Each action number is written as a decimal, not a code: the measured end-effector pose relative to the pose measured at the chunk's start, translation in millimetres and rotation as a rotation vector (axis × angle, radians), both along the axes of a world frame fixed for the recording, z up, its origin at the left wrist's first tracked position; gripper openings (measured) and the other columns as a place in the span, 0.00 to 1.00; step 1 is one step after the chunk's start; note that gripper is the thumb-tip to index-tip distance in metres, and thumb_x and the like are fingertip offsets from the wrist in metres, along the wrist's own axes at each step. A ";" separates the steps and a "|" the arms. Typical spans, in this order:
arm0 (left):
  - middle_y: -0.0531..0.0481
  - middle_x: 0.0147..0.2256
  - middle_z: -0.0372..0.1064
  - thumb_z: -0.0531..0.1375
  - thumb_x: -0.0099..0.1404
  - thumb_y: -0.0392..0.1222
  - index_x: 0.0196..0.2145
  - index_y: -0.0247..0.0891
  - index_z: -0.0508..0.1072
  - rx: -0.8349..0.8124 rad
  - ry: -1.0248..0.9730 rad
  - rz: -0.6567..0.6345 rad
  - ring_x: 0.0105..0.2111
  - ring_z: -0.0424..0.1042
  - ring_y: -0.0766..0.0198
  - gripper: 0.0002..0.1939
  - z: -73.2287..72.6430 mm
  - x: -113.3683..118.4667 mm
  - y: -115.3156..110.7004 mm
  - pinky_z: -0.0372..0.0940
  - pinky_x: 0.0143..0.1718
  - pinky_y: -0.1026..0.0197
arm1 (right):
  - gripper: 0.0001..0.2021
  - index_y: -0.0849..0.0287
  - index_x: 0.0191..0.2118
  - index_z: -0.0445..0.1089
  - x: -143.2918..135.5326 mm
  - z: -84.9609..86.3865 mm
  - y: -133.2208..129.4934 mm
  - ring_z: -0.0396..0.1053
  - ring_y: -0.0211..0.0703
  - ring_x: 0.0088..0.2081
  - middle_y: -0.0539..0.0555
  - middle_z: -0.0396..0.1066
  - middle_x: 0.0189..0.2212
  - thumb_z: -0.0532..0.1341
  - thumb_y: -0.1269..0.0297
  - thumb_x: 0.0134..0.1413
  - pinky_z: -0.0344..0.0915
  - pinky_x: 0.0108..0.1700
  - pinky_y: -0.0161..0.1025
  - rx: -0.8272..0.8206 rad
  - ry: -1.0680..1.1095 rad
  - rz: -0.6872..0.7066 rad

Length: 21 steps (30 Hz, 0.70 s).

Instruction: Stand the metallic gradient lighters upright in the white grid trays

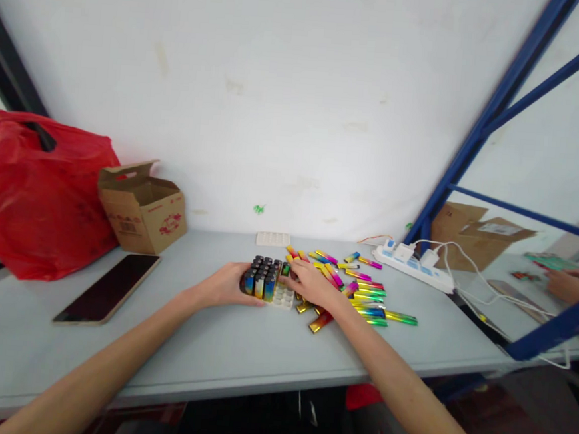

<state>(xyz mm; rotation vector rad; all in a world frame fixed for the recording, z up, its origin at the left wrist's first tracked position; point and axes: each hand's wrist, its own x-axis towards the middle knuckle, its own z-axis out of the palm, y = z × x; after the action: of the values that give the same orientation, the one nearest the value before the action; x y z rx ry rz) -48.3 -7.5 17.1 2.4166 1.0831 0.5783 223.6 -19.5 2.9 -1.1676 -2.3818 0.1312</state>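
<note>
Several upright lighters (260, 280) with black tops and coloured bodies stand close together in a white tray (283, 297) with round slots. My left hand (227, 284) is wrapped round the left side of this group. At the tray's back right, my right hand (309, 280) has its fingers closed on a lighter (286, 269) with a dark top. Bare slots show on the tray's right part, below my right fingers. Many shiny multicoloured lighters (371, 297) lie loose on the table to the right, some partly hidden by my right hand and forearm.
A second white tray (273, 239) lies by the wall. To the left are a phone (107, 288), an open cardboard box (144, 212) and a red bag (40, 197). A power strip (416, 268) and blue frame (475, 145) stand right, with another person's hands (572, 286) beyond.
</note>
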 end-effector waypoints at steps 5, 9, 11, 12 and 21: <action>0.45 0.40 0.82 0.72 0.49 0.66 0.44 0.40 0.78 0.024 0.020 0.011 0.37 0.78 0.49 0.33 0.6 0.3 0.6 0.71 0.38 0.54 | 0.17 0.58 0.46 0.75 42.0 14.8 7.3 0.71 0.47 0.48 0.58 0.76 0.44 0.53 0.54 0.76 0.64 0.55 0.44 -0.007 0.131 -0.089; 0.45 0.39 0.82 0.72 0.48 0.67 0.41 0.40 0.77 0.038 0.037 0.032 0.36 0.78 0.48 0.32 -0.1 -0.1 1.8 0.70 0.35 0.54 | 0.14 0.61 0.47 0.77 80.6 14.3 26.1 0.72 0.50 0.49 0.62 0.77 0.45 0.55 0.63 0.73 0.64 0.57 0.45 0.035 0.071 -0.360; 0.46 0.40 0.82 0.72 0.48 0.67 0.42 0.41 0.78 0.035 0.034 0.025 0.37 0.78 0.49 0.32 -0.6 -0.6 2.2 0.70 0.35 0.55 | 0.12 0.61 0.46 0.79 90.3 12.4 33.4 0.73 0.50 0.50 0.63 0.78 0.46 0.58 0.63 0.71 0.64 0.57 0.44 -0.016 -0.009 -0.403; 0.46 0.40 0.82 0.72 0.48 0.67 0.42 0.41 0.78 0.035 0.031 0.022 0.37 0.78 0.49 0.32 -0.7 -0.7 2.2 0.71 0.35 0.55 | 0.12 0.60 0.46 0.80 92.4 11.8 36.4 0.74 0.50 0.50 0.63 0.79 0.47 0.59 0.63 0.71 0.64 0.57 0.44 -0.051 -0.045 -0.417; 0.46 0.41 0.82 0.72 0.49 0.65 0.45 0.40 0.78 -0.001 0.007 0.006 0.39 0.78 0.47 0.33 -0.3 -0.1 1.3 0.72 0.39 0.53 | 0.17 0.58 0.23 0.76 83.2 21.7 66.4 0.73 0.46 0.27 0.56 0.75 0.21 0.70 0.55 0.60 0.62 0.35 0.38 -0.281 -0.190 -0.479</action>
<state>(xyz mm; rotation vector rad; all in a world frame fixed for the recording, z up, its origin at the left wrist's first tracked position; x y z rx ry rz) -48.4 -6.2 16.8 2.4166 1.0931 0.5718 306.8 46.9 24.5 -1.9255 -2.2108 0.2061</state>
